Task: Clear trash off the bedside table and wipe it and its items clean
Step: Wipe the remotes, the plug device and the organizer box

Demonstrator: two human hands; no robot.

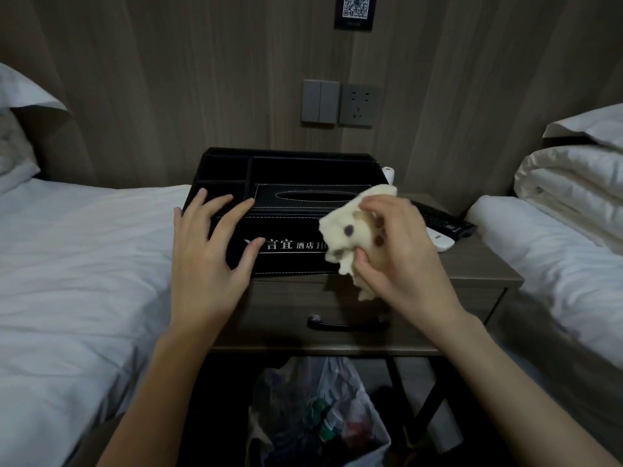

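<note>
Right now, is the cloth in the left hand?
No, the right hand grips the cloth, while the left hand lies open against the black box.

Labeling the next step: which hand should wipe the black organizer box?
Right. The right hand grips the cloth at the front of the organizer box. The left hand is open, fingers spread at the box's left corner, likely better for steadying it.

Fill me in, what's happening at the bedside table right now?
The right hand holds a bunched cream cloth against the front of the black tissue-box organizer, while the left hand, fingers spread, touches its left corner. A black remote and a white remote lie on the bedside table to its right; a filled trash bag sits underneath.
</note>
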